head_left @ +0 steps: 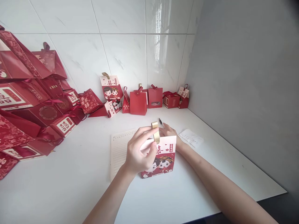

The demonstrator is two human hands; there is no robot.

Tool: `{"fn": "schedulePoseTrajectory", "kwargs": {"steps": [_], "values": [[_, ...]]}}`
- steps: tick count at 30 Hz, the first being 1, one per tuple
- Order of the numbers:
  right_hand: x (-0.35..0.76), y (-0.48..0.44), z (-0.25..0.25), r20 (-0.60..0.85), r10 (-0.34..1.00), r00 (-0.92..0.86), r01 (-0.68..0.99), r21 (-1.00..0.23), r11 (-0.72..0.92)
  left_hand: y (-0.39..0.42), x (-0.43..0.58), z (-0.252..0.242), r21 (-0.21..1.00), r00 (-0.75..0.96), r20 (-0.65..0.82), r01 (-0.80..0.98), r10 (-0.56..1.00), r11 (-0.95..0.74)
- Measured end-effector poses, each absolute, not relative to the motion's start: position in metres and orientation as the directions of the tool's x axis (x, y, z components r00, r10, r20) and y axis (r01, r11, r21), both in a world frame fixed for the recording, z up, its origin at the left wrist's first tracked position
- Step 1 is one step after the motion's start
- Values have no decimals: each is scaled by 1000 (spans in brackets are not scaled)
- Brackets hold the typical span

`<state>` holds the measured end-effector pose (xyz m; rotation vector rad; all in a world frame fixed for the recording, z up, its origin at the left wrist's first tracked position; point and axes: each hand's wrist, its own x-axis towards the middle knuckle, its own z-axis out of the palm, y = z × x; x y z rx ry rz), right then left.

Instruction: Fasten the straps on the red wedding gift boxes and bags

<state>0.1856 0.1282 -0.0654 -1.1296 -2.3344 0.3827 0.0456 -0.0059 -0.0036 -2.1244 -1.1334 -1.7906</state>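
Observation:
A red and pale pink wedding gift box [165, 163] with two cartoon figures stands upright in front of me. A gold ribbon loop [156, 137] rises from its top. My left hand [139, 152] is closed at the box's left and upper side, its fingertips against the ribbon and the thumb across the front. My right hand [169, 130] reaches around behind the box's top right corner. Its fingers are curled at the back of the box and partly hidden by it. Just beyond those fingers shows a black pen [160, 121].
A lined notebook [118, 152] lies left of the box, partly covered. A white slip of paper [191, 137] is to the right. Red gift boxes [44, 112] are piled at the left, and several more boxes [138, 102] line the tiled wall. A grey wall [240, 77] bounds the right.

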Motion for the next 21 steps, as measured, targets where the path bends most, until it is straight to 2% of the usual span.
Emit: {"fn": "schedulePoseTrajectory", "kwargs": {"steps": [5,10,17,21], "values": [[187,118,-49,283,840,-463,767,-346,540,-6,46,-4,360,-2,888,627,460,-691],[199,108,-33,166,912,-375,870,-277,408,-5,46,-4,349,2,896,618,445,-705],[219,103,-22,3,966,-257,933,-259,249,-5,45,-5,355,8,893,604,450,-714],[235,109,-19,-33,984,-176,945,-285,159,-6,45,-5,353,14,895,589,446,-727]]}}
